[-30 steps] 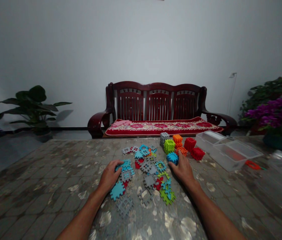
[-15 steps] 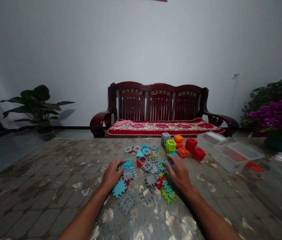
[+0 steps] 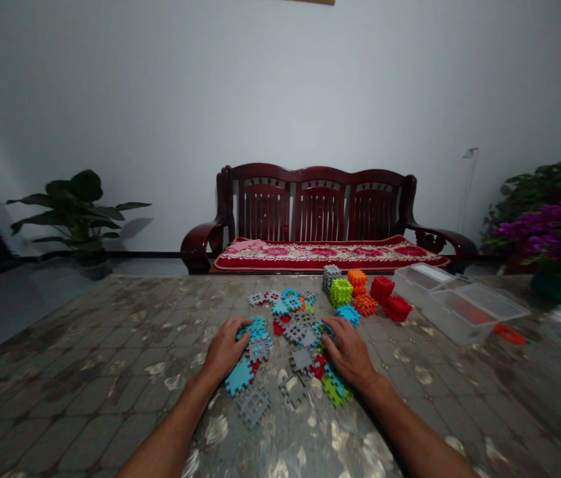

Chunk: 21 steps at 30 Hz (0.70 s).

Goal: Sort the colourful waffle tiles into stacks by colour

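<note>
Interlocking plastic tiles with toothed edges lie in a loose pile on the table in front of me. My left hand (image 3: 227, 346) rests at the pile's left side, its thumb and fingers apart beside a blue tile (image 3: 256, 326) and a grey lattice tile (image 3: 259, 350). On the opposite side, my right hand (image 3: 348, 350) lies with fingers apart over the edge of a teal tile (image 3: 320, 328), partly covering it. Neither hand lifts anything. Between them are a solid grey tile (image 3: 303, 360) and red pieces (image 3: 319, 366). A green tile (image 3: 334, 390) sits below my right hand.
Beyond my right hand stand assembled cubes: lime green (image 3: 341, 292), grey (image 3: 330, 275), orange (image 3: 358, 281) and red (image 3: 397, 308). A blue piece (image 3: 348, 315) lies before them. Farther right are a clear plastic box (image 3: 459, 325) and an orange-handled item (image 3: 509, 334). A wooden bench (image 3: 320, 176) stands behind the table.
My right hand has shifted left onto the pile's right edge, uncovering the blue piece near the cubes. My left hand stays about where it was.
</note>
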Each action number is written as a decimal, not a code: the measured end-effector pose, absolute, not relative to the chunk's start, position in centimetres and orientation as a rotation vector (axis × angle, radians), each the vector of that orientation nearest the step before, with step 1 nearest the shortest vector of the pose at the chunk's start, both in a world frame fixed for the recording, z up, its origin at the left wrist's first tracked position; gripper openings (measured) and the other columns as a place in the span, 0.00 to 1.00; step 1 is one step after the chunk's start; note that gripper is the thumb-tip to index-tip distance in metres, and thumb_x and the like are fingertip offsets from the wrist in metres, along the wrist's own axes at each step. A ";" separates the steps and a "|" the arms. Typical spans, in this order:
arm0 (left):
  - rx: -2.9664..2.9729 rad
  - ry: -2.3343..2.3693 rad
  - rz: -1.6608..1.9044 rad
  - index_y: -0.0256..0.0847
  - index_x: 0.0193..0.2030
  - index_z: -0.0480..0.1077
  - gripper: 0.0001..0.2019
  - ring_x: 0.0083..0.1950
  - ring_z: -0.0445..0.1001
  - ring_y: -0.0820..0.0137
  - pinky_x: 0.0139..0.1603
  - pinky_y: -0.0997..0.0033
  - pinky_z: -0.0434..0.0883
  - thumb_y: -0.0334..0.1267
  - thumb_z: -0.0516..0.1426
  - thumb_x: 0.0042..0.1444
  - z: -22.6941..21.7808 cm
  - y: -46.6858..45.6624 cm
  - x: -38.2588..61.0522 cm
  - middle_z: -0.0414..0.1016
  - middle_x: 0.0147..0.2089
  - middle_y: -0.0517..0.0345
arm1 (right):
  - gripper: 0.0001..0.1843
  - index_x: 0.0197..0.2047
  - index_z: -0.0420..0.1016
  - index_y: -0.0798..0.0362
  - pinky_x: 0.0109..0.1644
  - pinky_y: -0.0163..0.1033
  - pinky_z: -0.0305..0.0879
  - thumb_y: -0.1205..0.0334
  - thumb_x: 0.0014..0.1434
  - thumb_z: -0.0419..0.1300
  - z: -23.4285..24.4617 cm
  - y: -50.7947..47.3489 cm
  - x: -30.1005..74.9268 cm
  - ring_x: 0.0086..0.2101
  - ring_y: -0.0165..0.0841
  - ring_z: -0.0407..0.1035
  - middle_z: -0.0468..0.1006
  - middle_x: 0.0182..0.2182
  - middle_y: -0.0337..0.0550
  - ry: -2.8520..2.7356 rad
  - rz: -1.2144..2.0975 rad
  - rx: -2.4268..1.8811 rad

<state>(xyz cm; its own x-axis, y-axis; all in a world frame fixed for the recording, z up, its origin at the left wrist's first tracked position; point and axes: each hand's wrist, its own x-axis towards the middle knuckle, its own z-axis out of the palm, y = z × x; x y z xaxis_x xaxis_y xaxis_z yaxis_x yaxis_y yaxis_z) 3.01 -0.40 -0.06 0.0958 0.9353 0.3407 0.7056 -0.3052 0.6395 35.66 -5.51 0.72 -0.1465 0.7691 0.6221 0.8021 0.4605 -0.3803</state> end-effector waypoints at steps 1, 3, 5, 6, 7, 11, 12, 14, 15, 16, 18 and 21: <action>2.068 1.624 1.031 0.43 0.49 0.78 0.16 0.59 0.75 0.59 0.65 0.54 0.68 0.41 0.55 0.56 -0.1 -0.4 3.0 0.79 0.55 0.49 | 0.17 0.57 0.73 0.49 0.58 0.49 0.69 0.62 0.66 0.54 0.7 -5.5 35.6 0.51 0.41 0.72 0.79 0.50 0.48 -1.924 -0.046 -1.320; 2.068 1.629 1.032 0.43 0.49 0.78 0.16 0.59 0.75 0.59 0.65 0.53 0.68 0.41 0.55 0.56 0.0 -0.4 3.1 0.79 0.56 0.49 | 0.17 0.57 0.74 0.49 0.59 0.50 0.69 0.62 0.66 0.54 0.6 -5.6 35.5 0.52 0.41 0.71 0.78 0.52 0.49 -1.930 -0.037 -1.332; 2.070 1.632 1.027 0.44 0.49 0.78 0.16 0.59 0.75 0.59 0.65 0.53 0.68 0.41 0.56 0.56 0.0 -0.4 3.1 0.79 0.56 0.50 | 0.17 0.57 0.74 0.50 0.59 0.51 0.69 0.62 0.66 0.54 0.5 -5.6 35.4 0.53 0.41 0.71 0.78 0.52 0.49 -1.928 -0.029 -1.344; 2.073 1.632 1.021 0.44 0.49 0.78 0.16 0.59 0.75 0.59 0.65 0.53 0.68 0.41 0.56 0.56 0.0 -0.4 3.1 0.79 0.56 0.50 | 0.17 0.57 0.74 0.50 0.60 0.51 0.69 0.61 0.66 0.54 0.5 -5.6 35.4 0.53 0.42 0.71 0.78 0.53 0.50 -1.926 -0.024 -1.349; 2.076 1.631 1.015 0.44 0.49 0.78 0.16 0.59 0.75 0.59 0.65 0.53 0.68 0.41 0.56 0.56 0.0 -0.5 3.1 0.79 0.56 0.50 | 0.17 0.57 0.74 0.50 0.60 0.51 0.69 0.61 0.67 0.54 0.5 -5.5 35.4 0.53 0.42 0.71 0.78 0.53 0.50 -1.924 -0.018 -1.353; 2.082 1.632 1.003 0.43 0.50 0.77 0.16 0.60 0.74 0.60 0.66 0.55 0.67 0.40 0.55 0.57 0.0 -0.5 3.1 0.78 0.56 0.49 | 0.17 0.57 0.74 0.51 0.60 0.51 0.68 0.61 0.67 0.54 0.2 -5.5 35.4 0.53 0.42 0.71 0.77 0.53 0.51 -1.930 -0.004 -1.359; 2.081 1.632 1.005 0.43 0.50 0.77 0.16 0.60 0.74 0.60 0.66 0.55 0.67 0.40 0.55 0.57 0.0 -0.5 3.1 0.78 0.56 0.49 | 0.17 0.57 0.74 0.51 0.60 0.51 0.69 0.61 0.67 0.54 0.1 -5.5 35.4 0.53 0.41 0.71 0.77 0.53 0.51 -1.933 -0.007 -1.360; 2.079 1.629 1.009 0.42 0.50 0.77 0.16 0.60 0.74 0.59 0.66 0.54 0.67 0.40 0.55 0.57 -0.1 -0.5 3.1 0.78 0.56 0.49 | 0.17 0.56 0.75 0.51 0.60 0.50 0.69 0.61 0.67 0.54 0.0 -5.4 35.5 0.54 0.41 0.71 0.77 0.53 0.50 -1.938 -0.021 -1.364; 2.079 1.628 1.010 0.42 0.50 0.77 0.17 0.60 0.74 0.59 0.66 0.54 0.67 0.40 0.55 0.57 -0.1 -0.5 3.1 0.78 0.56 0.49 | 0.17 0.56 0.75 0.51 0.60 0.50 0.69 0.61 0.67 0.54 -0.1 -5.4 35.5 0.54 0.41 0.71 0.77 0.53 0.50 -1.939 -0.027 -1.365; 2.078 1.626 1.010 0.42 0.50 0.77 0.17 0.60 0.74 0.59 0.66 0.54 0.67 0.40 0.55 0.57 -0.1 -0.5 3.1 0.78 0.56 0.48 | 0.16 0.55 0.76 0.51 0.60 0.50 0.69 0.61 0.67 0.54 -0.2 -5.3 35.5 0.54 0.41 0.71 0.77 0.53 0.50 -1.939 -0.031 -1.365; 2.076 1.624 1.011 0.42 0.50 0.77 0.17 0.60 0.74 0.59 0.66 0.54 0.67 0.41 0.55 0.57 -0.1 -0.5 3.1 0.78 0.56 0.49 | 0.16 0.55 0.76 0.51 0.60 0.50 0.69 0.61 0.67 0.53 -0.3 -5.3 35.5 0.54 0.41 0.71 0.77 0.53 0.50 -1.938 -0.029 -1.362; 2.073 1.622 1.030 0.43 0.50 0.77 0.16 0.60 0.74 0.60 0.66 0.54 0.67 0.41 0.55 0.57 -0.2 -0.5 3.1 0.78 0.56 0.50 | 0.17 0.55 0.76 0.50 0.60 0.50 0.69 0.61 0.68 0.53 -0.2 -5.3 35.5 0.54 0.41 0.71 0.78 0.53 0.50 -1.934 -0.018 -1.353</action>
